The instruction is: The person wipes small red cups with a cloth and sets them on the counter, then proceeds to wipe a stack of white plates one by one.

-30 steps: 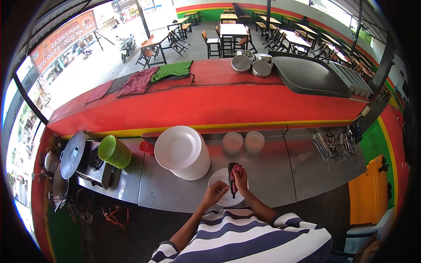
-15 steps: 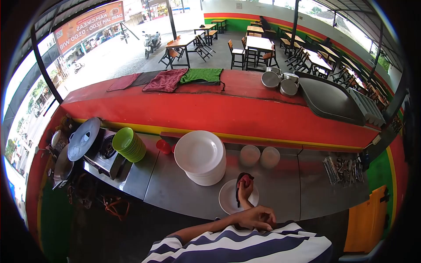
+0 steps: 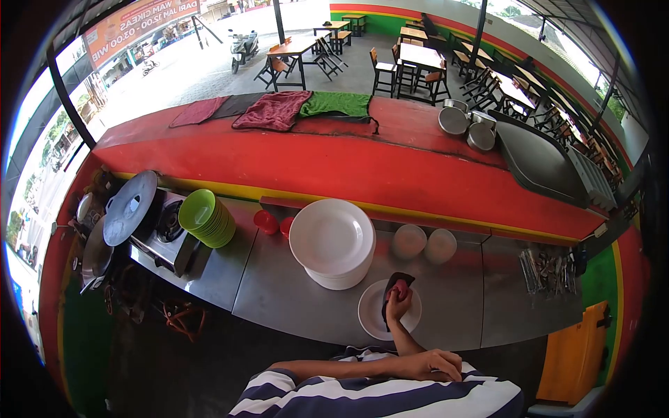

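Observation:
My right hand is closed on a bunched dark and red cloth, pressing it on a white plate on the metal counter. My left hand rests against the striped shirt near my right forearm, its fingers curled in and nothing visible in them. Behind and left of the plate stands a tall stack of white plates. Two stacks of small pale bowls, the left one and the right one, sit beyond the plate.
Green bowls, red cups and a stove stand to the left. Cutlery lies at the right. A red ledge behind the counter bears cloths, metal pots and a large tray.
The view has shifted slightly. My left hand has moved down and right, lower against the shirt. My right hand stays on the cloth at the plate, which shows more of the cloth.

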`<control>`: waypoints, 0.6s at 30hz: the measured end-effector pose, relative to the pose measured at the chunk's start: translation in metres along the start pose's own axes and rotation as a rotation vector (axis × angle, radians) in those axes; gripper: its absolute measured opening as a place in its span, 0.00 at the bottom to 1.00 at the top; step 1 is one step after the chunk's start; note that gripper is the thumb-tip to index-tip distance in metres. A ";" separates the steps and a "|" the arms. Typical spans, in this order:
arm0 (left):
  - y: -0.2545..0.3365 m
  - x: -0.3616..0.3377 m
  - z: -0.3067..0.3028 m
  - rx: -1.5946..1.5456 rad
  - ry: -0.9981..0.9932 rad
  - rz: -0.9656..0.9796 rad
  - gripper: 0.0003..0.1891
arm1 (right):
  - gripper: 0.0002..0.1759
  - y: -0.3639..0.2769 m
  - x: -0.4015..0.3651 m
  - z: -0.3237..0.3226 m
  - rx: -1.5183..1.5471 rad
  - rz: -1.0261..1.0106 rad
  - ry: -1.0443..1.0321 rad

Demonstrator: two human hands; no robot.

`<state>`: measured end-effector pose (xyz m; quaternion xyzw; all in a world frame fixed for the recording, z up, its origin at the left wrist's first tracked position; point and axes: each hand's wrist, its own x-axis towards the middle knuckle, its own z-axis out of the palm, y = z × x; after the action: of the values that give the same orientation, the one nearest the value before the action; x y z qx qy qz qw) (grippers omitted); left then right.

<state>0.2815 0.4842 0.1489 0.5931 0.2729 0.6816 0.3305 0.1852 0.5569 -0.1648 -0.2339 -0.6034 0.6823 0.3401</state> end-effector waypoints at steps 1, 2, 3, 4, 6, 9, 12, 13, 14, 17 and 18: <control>0.002 -0.003 -0.002 0.009 -0.022 -0.018 0.12 | 0.10 0.004 0.000 0.000 -0.051 -0.027 0.022; 0.005 -0.007 -0.004 0.017 -0.044 -0.036 0.12 | 0.10 0.008 0.000 0.001 -0.102 -0.054 0.044; 0.009 -0.010 -0.007 0.079 -0.075 -0.029 0.11 | 0.10 0.012 0.001 0.001 -0.154 -0.080 0.068; 0.014 -0.012 -0.012 0.142 -0.106 -0.019 0.10 | 0.10 0.016 0.003 0.001 -0.137 -0.079 0.080; 0.024 -0.021 -0.020 0.235 -0.131 -0.011 0.09 | 0.10 0.021 0.000 0.003 -0.102 -0.070 0.107; 0.032 -0.038 -0.035 0.303 -0.045 -0.036 0.09 | 0.09 -0.052 -0.013 0.027 -0.189 -0.074 0.142; 0.037 -0.064 -0.055 0.331 0.236 -0.133 0.09 | 0.11 -0.051 -0.016 0.027 -0.091 -0.011 0.097; 0.041 -0.071 -0.062 0.358 0.362 -0.160 0.09 | 0.12 -0.051 -0.019 0.030 -0.058 0.034 0.113; 0.044 -0.078 -0.069 0.384 0.487 -0.186 0.09 | 0.12 -0.051 -0.021 0.032 -0.025 0.076 0.130; 0.033 -0.112 -0.096 0.636 0.866 -0.286 0.09 | 0.13 -0.076 -0.030 0.041 0.120 0.185 0.110; 0.033 -0.117 -0.103 0.716 0.986 -0.259 0.08 | 0.13 -0.088 -0.034 0.044 0.172 0.223 0.095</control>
<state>0.1844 0.3753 0.0851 0.2447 0.6747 0.6959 0.0259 0.1915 0.5059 -0.0743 -0.3013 -0.4963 0.7532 0.3092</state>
